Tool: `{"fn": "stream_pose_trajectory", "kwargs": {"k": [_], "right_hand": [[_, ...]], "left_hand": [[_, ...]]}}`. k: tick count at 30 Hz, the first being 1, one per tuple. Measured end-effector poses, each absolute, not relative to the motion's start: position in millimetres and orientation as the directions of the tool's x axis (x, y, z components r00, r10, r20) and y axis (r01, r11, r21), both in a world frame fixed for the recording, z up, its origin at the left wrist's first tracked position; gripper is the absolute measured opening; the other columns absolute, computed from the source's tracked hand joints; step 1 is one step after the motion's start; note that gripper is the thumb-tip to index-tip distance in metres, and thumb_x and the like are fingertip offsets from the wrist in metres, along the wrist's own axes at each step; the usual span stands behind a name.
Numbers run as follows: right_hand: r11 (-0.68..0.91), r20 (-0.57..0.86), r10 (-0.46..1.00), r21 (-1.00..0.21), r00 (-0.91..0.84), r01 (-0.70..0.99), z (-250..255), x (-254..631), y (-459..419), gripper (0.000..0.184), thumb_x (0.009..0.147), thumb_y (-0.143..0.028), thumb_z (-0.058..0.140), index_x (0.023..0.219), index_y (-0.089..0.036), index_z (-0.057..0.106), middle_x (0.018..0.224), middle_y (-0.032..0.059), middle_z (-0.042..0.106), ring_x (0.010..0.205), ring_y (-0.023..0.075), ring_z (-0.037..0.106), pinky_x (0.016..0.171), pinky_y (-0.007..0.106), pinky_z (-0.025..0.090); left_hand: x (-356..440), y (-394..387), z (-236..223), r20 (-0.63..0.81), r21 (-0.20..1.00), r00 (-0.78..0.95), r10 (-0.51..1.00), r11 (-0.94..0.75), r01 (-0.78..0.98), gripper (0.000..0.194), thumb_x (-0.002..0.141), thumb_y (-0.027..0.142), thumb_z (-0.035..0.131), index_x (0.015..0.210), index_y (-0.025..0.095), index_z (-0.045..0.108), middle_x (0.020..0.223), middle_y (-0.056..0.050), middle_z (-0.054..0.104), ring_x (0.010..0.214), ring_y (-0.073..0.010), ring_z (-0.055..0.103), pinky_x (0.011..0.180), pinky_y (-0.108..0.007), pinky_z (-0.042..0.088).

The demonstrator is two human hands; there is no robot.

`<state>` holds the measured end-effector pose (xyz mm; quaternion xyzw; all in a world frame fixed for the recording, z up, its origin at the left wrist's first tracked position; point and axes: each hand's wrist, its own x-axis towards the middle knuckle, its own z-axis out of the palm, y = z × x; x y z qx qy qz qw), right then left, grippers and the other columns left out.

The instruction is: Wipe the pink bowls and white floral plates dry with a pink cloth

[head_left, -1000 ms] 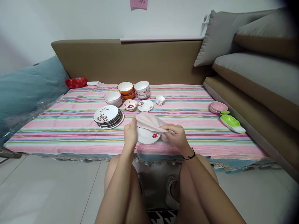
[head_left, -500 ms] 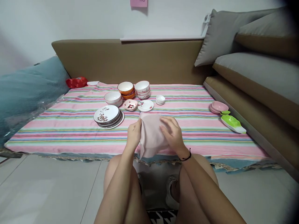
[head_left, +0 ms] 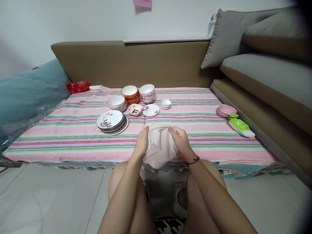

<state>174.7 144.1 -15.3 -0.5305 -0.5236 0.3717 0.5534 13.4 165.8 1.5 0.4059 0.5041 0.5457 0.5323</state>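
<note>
A: Where is the pale pink soft fabric cloth [head_left: 162, 146]?
B: It is in front of the person's knees, at the near edge of the pink striped fabric cover [head_left: 78, 130], held between the two hands. It is bunched, with folds across the top and a loose part hanging toward the knees.
A: And the fingers?
B: The left hand [head_left: 141, 142] is clamped on the cloth's left side, thumb uppermost; its other fingertips are hidden. The right hand [head_left: 180, 142] pinches the upper right part, thumb pressed on the fabric and fingers curled around the edge.
A: Is anything under the cloth?
B: A whitish patch shows beside the left thumb, but it is too covered to tell.
A: What stands nearby?
B: Beyond the cloth lie round white plates with a red floral pattern [head_left: 151, 110]. Just left of them is a pale pink squarish dish [head_left: 135, 110]; to their right, a stack of small white round dishes [head_left: 166, 104]. Farther left stands a pile of dark-rimmed white plates with a brown floral print [head_left: 110, 120].
</note>
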Motion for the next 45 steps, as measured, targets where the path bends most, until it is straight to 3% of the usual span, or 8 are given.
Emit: {"fn": "stream_pose_trajectory", "kwargs": {"k": [3,6,11,21,27,32,38,45], "right_hand": [[0.143,0.158,0.969,-0.986,0.188,0.090,-16,174,145,0.041,0.085,-0.052,0.049,0.060,-0.021,0.039,0.058,-0.0037,0.036,0.056,0.0114,0.034,0.053,0.025,0.030],[0.145,0.152,0.972,-0.988,0.179,0.047,-14,175,146,0.039,0.084,-0.052,0.051,0.063,-0.020,0.044,0.061,-0.0027,0.043,0.059,0.0127,0.040,0.056,0.025,0.034],[0.148,0.145,0.980,-0.989,0.134,-0.014,-8,185,148,0.038,0.083,-0.050,0.053,0.061,-0.020,0.044,0.060,-0.0038,0.042,0.057,0.0116,0.039,0.055,0.024,0.033],[0.212,0.427,0.765,-0.874,0.482,0.438,-14,214,156,0.025,0.084,-0.039,0.054,0.092,-0.019,0.065,0.094,0.0064,0.066,0.085,0.0194,0.058,0.075,0.031,0.043],[0.331,0.484,0.829,-0.829,0.281,0.451,-9,192,145,0.022,0.087,-0.036,0.051,0.094,-0.020,0.063,0.099,0.0072,0.064,0.091,0.0191,0.058,0.079,0.031,0.046],[0.394,0.502,0.859,-0.773,0.099,0.497,-17,169,142,0.036,0.082,-0.034,0.059,0.116,-0.021,0.057,0.121,0.0084,0.059,0.112,0.0225,0.054,0.098,0.037,0.041],[0.206,0.280,0.953,-0.879,0.117,0.431,-17,169,142,0.025,0.080,-0.044,0.060,0.091,-0.021,0.062,0.086,0.0014,0.066,0.080,0.0196,0.060,0.071,0.030,0.045],[0.124,0.161,0.980,-0.955,0.118,0.271,-16,173,144,0.027,0.080,-0.044,0.058,0.088,-0.018,0.062,0.081,0.0012,0.064,0.075,0.0179,0.057,0.065,0.026,0.043]], "left_hand": [[13,167,0,-0.082,0.985,-0.003,0.997,0.081,-0.155,0.030,0.082,0.045,0.058,0.077,0.017,0.066,0.083,-0.004,0.065,0.080,-0.0191,0.055,0.069,-0.026,0.039],[12,166,1,-0.138,0.984,0.179,0.974,0.156,-0.089,0.038,0.074,0.050,0.064,0.061,0.015,0.059,0.060,-0.001,0.056,0.055,-0.0142,0.047,0.053,-0.025,0.033],[8,165,2,-0.103,0.994,0.194,0.976,0.107,-0.012,0.040,0.072,0.047,0.066,0.054,0.016,0.049,0.049,0.004,0.043,0.045,-0.0090,0.034,0.046,-0.023,0.023],[1,161,5,-0.224,0.974,0.276,0.935,0.223,0.035,0.043,0.070,0.052,0.067,0.052,0.015,0.055,0.047,-0.001,0.051,0.040,-0.0114,0.041,0.041,-0.024,0.024],[6,172,1,-0.216,0.965,-0.059,0.975,0.204,-0.167,0.037,0.063,0.048,0.070,0.057,0.013,0.058,0.052,-0.003,0.057,0.045,-0.0129,0.047,0.045,-0.024,0.033],[6,171,-3,-0.167,0.985,0.028,0.986,0.168,-0.046,0.046,0.066,0.058,0.066,0.059,0.013,0.057,0.050,-0.002,0.055,0.043,-0.0125,0.047,0.042,-0.023,0.032],[8,164,-3,-0.175,0.983,0.182,0.968,0.160,0.093,0.051,0.069,0.062,0.063,0.059,0.013,0.060,0.051,-0.003,0.056,0.043,-0.0128,0.050,0.041,-0.022,0.031],[10,169,-1,-0.175,0.978,0.081,0.981,0.183,-0.104,0.050,0.065,0.060,0.067,0.054,0.014,0.054,0.048,-0.002,0.054,0.040,-0.0114,0.046,0.040,-0.022,0.031]]}}
